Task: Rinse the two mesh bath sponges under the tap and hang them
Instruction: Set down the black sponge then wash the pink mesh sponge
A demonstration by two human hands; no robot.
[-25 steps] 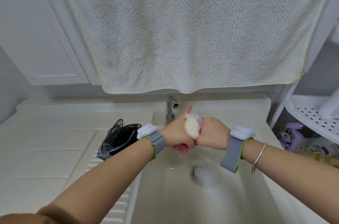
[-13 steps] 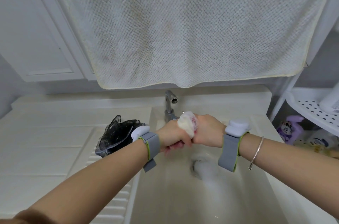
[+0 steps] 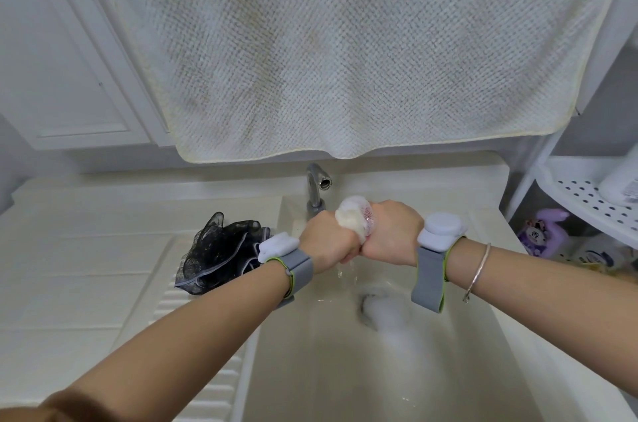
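Fingers of both hands curl tight around a white-and-pink mesh bath sponge [image 3: 354, 219], the left hand [image 3: 328, 240] and right hand [image 3: 392, 235] pressed together, wringing it above the sink [image 3: 310, 369] just near of the tap [image 3: 316, 188]. Water drips beneath. A black mesh bath sponge [image 3: 219, 252] lies on the drainboard to the left. Soft, light, soggy and probably slippery, each sponge looks easiest to hold bunched in a full fist.

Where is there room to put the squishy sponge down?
Bare counter lies left of the black sponge, and ribbed drainboard in front of it. Crowded: both hands wring the pale sponge by the tap; the right shelf holds bottles.
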